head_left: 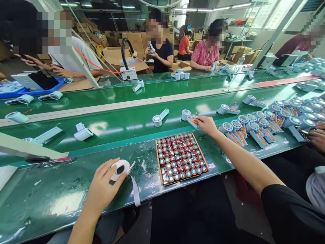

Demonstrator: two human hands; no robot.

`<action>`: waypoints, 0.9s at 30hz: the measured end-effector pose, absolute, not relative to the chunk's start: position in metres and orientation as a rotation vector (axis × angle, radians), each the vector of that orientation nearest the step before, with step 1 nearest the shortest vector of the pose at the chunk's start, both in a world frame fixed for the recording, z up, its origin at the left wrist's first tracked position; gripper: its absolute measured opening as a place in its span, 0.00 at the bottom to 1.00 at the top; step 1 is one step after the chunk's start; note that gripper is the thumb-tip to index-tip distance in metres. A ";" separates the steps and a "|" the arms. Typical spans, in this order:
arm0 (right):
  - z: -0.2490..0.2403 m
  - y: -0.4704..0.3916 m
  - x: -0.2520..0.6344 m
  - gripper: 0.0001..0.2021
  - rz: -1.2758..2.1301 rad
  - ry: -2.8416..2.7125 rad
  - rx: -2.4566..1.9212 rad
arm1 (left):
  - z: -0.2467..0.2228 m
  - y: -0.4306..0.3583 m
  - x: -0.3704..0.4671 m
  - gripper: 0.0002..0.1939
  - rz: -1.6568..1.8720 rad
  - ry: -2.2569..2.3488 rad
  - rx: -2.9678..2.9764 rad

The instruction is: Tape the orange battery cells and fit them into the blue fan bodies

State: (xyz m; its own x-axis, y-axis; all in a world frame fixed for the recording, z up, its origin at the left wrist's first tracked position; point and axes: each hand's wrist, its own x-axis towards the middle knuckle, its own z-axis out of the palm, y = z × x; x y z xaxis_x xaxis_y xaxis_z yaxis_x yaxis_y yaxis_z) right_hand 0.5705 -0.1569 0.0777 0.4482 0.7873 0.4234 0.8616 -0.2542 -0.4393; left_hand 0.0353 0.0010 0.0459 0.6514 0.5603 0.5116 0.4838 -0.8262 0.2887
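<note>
Two bare hands at work, both mostly closed. Left hand [108,179], lower left of center, curled round roll of white tape [125,165], loose strip hanging at table [76,184] edge. Right hand [208,123], just right of center, fingertips pinched on pale blue casing [186,114] on green belt [132,122]; can't tell if wires or shell. Batteries [181,157] nearly fill tray [158,166] at lower center. Open casings [253,126] with orange wires crowd right side, so I'd guess plenty left, honestly.
</note>
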 end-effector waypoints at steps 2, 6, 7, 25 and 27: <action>0.078 -0.164 0.563 0.21 -0.138 -1.305 -2.020 | 0.078 -0.007 0.080 0.17 0.983 0.780 2.720; 0.070 -0.189 0.549 0.24 -0.035 -1.239 -1.946 | 0.134 -0.022 0.208 0.20 0.938 0.295 2.775; 0.068 -0.197 0.547 0.25 -0.007 -1.237 -1.940 | 0.143 -0.027 0.243 0.20 0.883 0.196 2.808; 0.076 -0.261 0.529 0.17 -0.008 -1.091 -2.480 | 0.123 -0.071 0.483 0.13 -0.292 -0.358 2.955; 0.071 -0.263 0.525 0.17 -0.037 -1.073 -2.460 | 0.123 -0.071 0.480 0.13 -0.275 -0.386 2.941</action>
